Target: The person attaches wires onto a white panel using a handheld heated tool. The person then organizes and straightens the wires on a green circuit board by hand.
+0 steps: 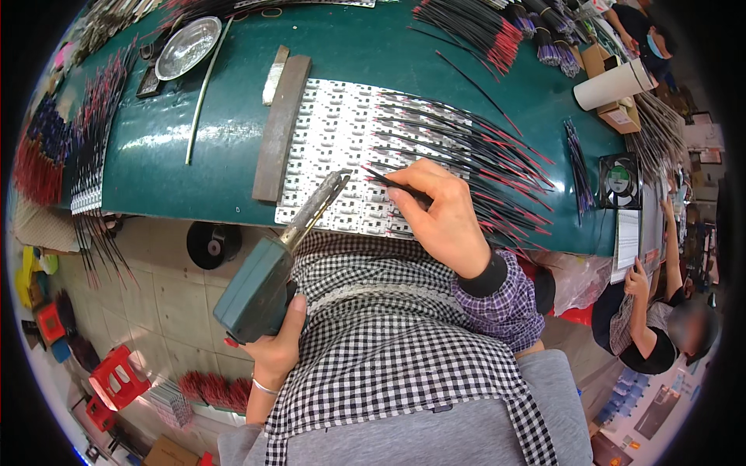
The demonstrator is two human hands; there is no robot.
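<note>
- I see my left hand (273,342) clenched round the green handle of a soldering iron (268,268); its metal tip reaches over the white LED strip panel (342,147) near the table (194,163) front edge
- My right hand (443,217) fingers (404,190) pinch a thin black wire (381,179), its end laid on the panel just beside the iron tip; I think tip and wire end touch, but view's too small to be sure
- Risk 1: hot tip sits close to my right fingertips; a small slip of either hand could burn them
- Risk 2: pinch on the wire is light, w/ only fingertips on it; if it rolls, the end drifts off its pad and the joint lands wrong or bridges to the next pad
- Risk 3: many red-and-black wires (482,155) already fan off the panel to the right, under my right wrist; dragging the wrist could tug them loose
- Risk 4: panel hangs near the table edge, held by a long metal bar (281,128) on its left side only; pressing hard w/ the iron could shift it
- Iron's bulk is off the table over my checked apron (373,311); if the grip slackens it drops in my lap
- A co-worker's hand (637,279) is at right, well apart, no clash
</note>
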